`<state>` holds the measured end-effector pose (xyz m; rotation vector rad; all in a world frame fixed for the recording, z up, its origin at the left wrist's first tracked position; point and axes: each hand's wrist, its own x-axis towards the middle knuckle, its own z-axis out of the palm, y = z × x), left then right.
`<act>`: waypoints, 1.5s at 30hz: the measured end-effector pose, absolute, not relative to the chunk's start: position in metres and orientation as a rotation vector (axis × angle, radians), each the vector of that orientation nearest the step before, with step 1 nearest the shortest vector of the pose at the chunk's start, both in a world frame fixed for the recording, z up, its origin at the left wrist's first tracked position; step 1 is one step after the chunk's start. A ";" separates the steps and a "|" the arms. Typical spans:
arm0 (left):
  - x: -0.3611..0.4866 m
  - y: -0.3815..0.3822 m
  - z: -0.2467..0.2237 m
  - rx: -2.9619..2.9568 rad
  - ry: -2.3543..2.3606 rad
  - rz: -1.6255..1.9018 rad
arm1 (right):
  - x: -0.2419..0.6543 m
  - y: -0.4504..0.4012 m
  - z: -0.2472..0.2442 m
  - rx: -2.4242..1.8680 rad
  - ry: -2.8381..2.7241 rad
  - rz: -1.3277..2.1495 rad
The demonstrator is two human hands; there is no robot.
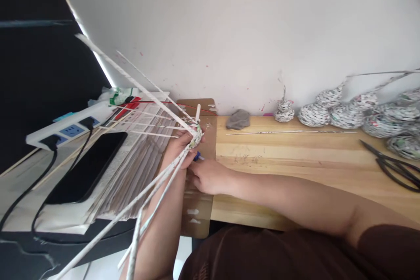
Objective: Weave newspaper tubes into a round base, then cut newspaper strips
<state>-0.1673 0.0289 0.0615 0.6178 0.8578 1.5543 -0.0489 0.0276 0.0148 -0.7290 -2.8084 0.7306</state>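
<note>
My left hand [180, 144] is closed around a small woven piece of rolled newspaper [197, 136], whose long loose paper rods [138, 79] fan out to the upper left and lower left. Just below it, my right hand [208, 176] has its fingers curled in, close against the left wrist. Between the hands shows a small blue thing with a pale tip [197, 156]; most of it is hidden, so its kind is unclear. Under both hands lies a brown board [196, 223] on the wooden tabletop.
Left stand a stack of paper sheets [131, 175], a black phone [87, 168] and a white power strip [72, 129] with cables. Right are a grey cloth [238, 119], a thin paper rod [292, 131], several woven paper gourds [314, 115] and black scissors [390, 162]. A wall rises behind.
</note>
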 end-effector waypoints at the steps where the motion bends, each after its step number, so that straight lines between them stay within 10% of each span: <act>1: -0.172 0.023 0.067 0.622 0.868 1.569 | -0.055 0.028 0.016 -0.776 -2.838 0.708; 18: -0.205 -0.034 0.055 0.501 1.049 1.664 | -0.036 0.039 0.008 -1.239 -2.558 0.664; 28: -0.195 -0.035 0.052 0.689 1.061 1.653 | 0.016 0.068 0.017 -1.123 -1.473 2.035; 45: -0.105 0.075 0.049 0.852 0.884 1.177 | 0.153 -0.014 0.078 -0.937 -1.562 1.518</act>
